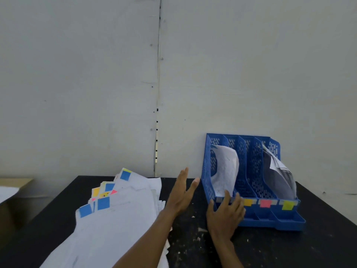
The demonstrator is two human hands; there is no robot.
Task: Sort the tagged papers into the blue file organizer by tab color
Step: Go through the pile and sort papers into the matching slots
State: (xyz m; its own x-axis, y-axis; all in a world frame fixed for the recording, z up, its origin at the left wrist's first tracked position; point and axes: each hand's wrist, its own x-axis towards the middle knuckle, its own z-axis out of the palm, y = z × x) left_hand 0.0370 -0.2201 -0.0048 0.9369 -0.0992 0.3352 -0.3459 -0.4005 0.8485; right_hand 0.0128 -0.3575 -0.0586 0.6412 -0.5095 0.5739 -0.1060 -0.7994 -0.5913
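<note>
A blue mesh file organizer [253, 167] stands at the back right of the black table. Its front lip carries orange [248, 202], pink [265, 203] and yellow [287, 205] tabs. A curled white paper [225, 171] sits in its leftmost slot, and darker papers [278, 171] lean in the rightmost slot. My right hand [226, 211] rests with spread fingers on the organizer's front left lip. My left hand [180, 192] hovers flat and empty between the organizer and a fanned pile of white papers [116, 219] with blue, yellow, orange and pink tabs [103, 203].
The black table [270, 246] is speckled with small white scraps. A grey panelled wall [96, 84] rises right behind it. A tan box or table corner [15, 182] shows at the far left edge.
</note>
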